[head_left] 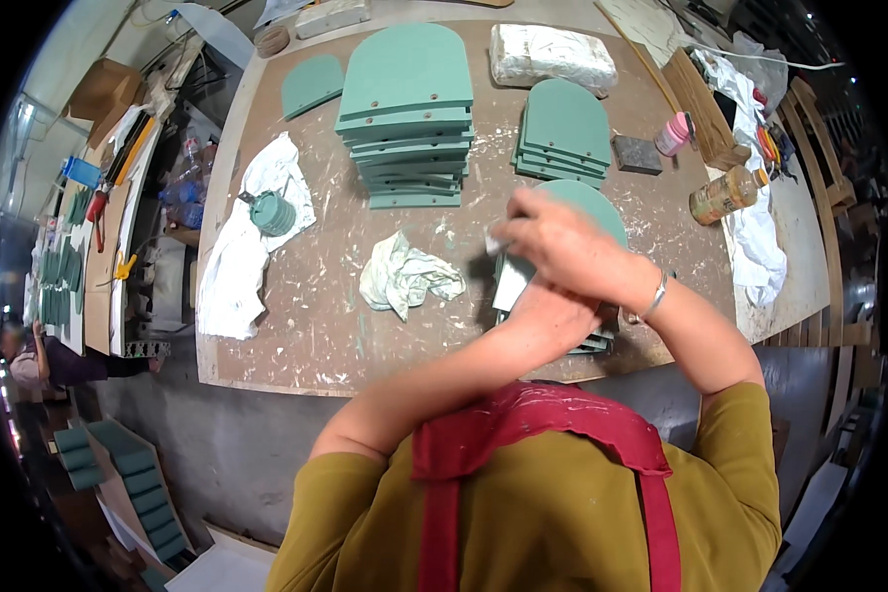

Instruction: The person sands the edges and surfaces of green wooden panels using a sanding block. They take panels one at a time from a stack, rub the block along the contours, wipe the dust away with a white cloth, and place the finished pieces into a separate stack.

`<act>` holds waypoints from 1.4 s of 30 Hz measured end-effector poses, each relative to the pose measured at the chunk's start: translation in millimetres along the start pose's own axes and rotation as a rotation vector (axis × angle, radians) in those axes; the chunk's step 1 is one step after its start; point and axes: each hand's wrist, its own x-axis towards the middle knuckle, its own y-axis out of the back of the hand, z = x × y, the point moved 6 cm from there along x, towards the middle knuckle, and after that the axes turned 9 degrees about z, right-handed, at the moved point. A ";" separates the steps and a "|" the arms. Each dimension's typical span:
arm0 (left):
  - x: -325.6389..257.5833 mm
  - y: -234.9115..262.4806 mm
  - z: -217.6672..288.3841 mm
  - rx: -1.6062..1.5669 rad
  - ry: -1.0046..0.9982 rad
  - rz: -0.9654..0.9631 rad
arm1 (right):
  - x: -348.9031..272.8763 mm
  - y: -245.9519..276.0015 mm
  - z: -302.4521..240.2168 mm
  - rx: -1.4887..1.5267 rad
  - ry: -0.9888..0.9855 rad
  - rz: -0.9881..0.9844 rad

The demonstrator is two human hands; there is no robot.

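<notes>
My right hand is bent over a stack of green round-topped boards at the table's near right side. Its fingers, blurred by motion, are closed on a small whitish piece, too indistinct to name. Beneath it, my left hand crosses to the right and rests at the same stack. The right wrist and forearm cover the left fingers, so their grip cannot be seen. Left of the hands lies a crumpled pale cloth. Behind them is another stack of green boards.
A tall stack of green boards stands at the far middle, beside a single green board. A green jar sits on white cloth. To the right are a dark block, a pink bottle and an amber bottle.
</notes>
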 end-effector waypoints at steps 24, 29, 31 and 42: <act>5.7 26.7 4.8 0.057 -0.034 -0.001 | -8.2 43.7 69.8 -0.255 -0.430 0.364; 6.5 19.6 4.3 0.121 -0.051 -0.110 | 4.6 15.1 27.9 -0.175 -0.218 0.261; 5.9 19.4 3.7 0.049 -0.020 -0.106 | -2.6 17.4 41.3 -0.208 -0.314 0.363; 5.4 26.1 5.6 0.044 -0.038 0.009 | -43.1 58.1 69.9 -0.212 -0.607 0.466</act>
